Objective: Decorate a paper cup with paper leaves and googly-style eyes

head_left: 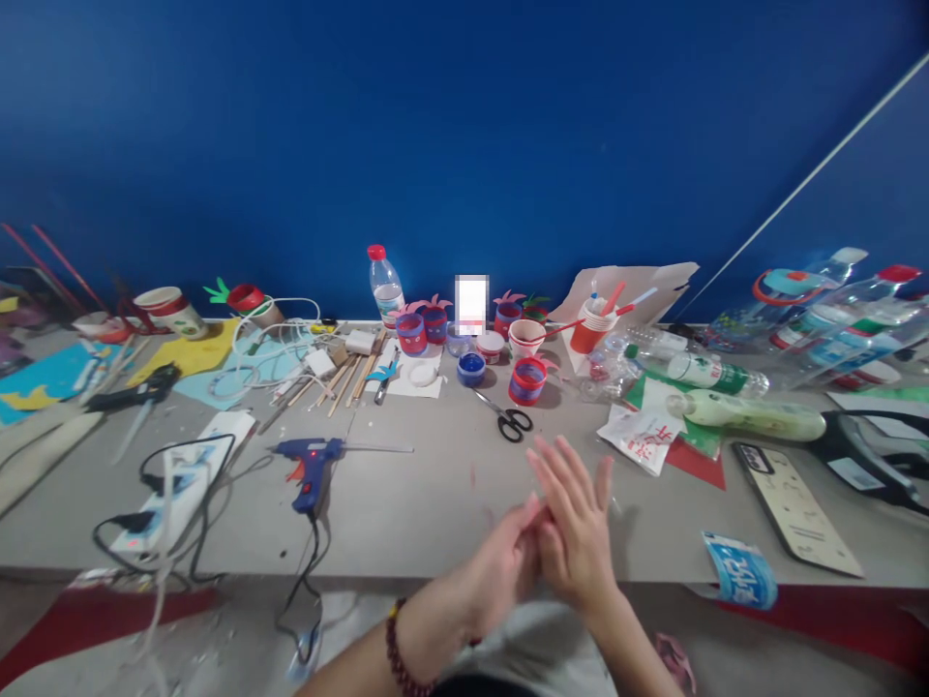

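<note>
My left hand (500, 571), with a dark beaded bracelet (399, 649) on the wrist, presses against my right hand (577, 532) above the front of the table. The right hand's fingers are stretched out and apart. Most of the left fingers are hidden behind the right palm, and I cannot see anything between the hands. Just beyond the fingertips lie black-handled scissors (514, 424). A small pot of blue paint (471, 367) stands behind them, beside a red and purple painted cup (528, 381). To the left rests a blue glue gun (312, 465) with a glue stick in its back.
A power strip (189, 479) with cables lies at left. Along the blue wall stand painted cups, a red-capped bottle (386, 286) and orange paper cups (591, 329). Plastic bottles (715, 373), a phone (794, 508) and a blue packet (740, 571) occupy the right side.
</note>
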{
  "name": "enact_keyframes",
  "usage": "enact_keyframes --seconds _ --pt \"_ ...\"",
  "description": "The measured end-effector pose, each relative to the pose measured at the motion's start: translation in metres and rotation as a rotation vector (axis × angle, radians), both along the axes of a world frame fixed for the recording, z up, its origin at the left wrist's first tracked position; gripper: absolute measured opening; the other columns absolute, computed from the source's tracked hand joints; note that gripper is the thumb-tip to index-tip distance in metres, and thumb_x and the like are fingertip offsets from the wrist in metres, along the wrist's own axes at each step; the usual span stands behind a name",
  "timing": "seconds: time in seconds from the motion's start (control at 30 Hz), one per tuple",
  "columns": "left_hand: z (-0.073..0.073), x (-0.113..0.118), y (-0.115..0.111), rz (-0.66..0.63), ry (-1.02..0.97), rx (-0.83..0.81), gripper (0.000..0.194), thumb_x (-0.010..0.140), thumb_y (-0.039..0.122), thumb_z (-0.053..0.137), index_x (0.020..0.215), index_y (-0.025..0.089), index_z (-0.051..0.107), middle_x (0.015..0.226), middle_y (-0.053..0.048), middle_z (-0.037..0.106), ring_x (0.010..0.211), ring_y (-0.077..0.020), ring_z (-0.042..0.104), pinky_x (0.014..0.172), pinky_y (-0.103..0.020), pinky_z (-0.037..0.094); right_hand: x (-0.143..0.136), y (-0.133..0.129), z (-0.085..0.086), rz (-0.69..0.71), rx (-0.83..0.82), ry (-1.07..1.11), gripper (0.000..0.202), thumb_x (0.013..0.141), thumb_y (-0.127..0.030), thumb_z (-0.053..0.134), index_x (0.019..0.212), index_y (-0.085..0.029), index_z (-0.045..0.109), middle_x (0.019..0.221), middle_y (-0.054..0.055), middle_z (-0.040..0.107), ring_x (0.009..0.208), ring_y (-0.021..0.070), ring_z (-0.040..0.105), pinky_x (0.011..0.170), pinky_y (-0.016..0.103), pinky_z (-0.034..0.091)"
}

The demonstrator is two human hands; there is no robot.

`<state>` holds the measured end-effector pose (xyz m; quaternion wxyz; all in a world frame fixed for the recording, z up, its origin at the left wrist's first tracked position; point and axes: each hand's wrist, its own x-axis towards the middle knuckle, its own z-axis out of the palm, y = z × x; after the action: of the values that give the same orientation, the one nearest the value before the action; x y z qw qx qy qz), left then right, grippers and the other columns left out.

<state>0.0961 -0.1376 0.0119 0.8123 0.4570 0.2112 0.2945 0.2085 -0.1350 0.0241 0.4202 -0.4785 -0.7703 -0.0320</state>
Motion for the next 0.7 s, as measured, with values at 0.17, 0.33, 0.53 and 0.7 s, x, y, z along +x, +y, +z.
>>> enact_keyframes --seconds 0.17,0.33,0.53,0.7 --pt "0.05 -0.026 -0.002 -0.231 -0.086 0.229 0.053 0.083 0.056 0.055 0.125 0.025 0.062 0.141 -0.01 0.052 0.135 -0.0282 0.042 0.11 -0.042 0.035 0.054 0.006 0.011 -0.334 0.045 0.14 0.04 0.095 -0.031 0.029 0.121 -0.027 0.059 0.118 0.01 0.065 0.122 0.0323 0.053 0.11 0.065 0.018" --pt "0.056 -0.025 0.035 -0.358 0.419 0.749 0.042 0.089 0.051 0.05 0.094 0.014 0.07 0.093 -0.01 0.072 0.089 -0.0215 0.067 0.078 -0.028 0.05 0.106 0.024 0.023 -0.452 0.076 0.141 0.024 0.089 -0.033 0.047 0.098 -0.022 0.066 0.101 0.01 0.069 0.1 0.0275 0.063 0.094 0.049 0.046" --pt "-0.004 0.007 0.073 -0.125 1.023 1.382 0.022 0.092 0.028 0.045 0.109 0.02 0.056 0.105 -0.007 0.066 0.079 -0.018 0.065 0.067 -0.028 0.045 0.144 0.065 0.072 -0.413 -0.019 -0.019 0.022 0.087 -0.031 0.051 0.099 -0.023 0.068 0.099 0.008 0.07 0.09 0.023 0.065 0.083 0.038 0.051" --pt "-0.036 0.005 0.083 0.025 1.074 1.397 0.021 0.094 0.03 0.038 0.102 0.021 0.055 0.097 -0.004 0.066 0.076 -0.0162 0.064 0.063 -0.028 0.041 0.167 0.14 0.109 -0.457 -0.183 0.003 0.023 0.087 -0.026 0.053 0.099 -0.016 0.069 0.098 0.009 0.071 0.081 0.0157 0.063 0.08 0.03 0.048"
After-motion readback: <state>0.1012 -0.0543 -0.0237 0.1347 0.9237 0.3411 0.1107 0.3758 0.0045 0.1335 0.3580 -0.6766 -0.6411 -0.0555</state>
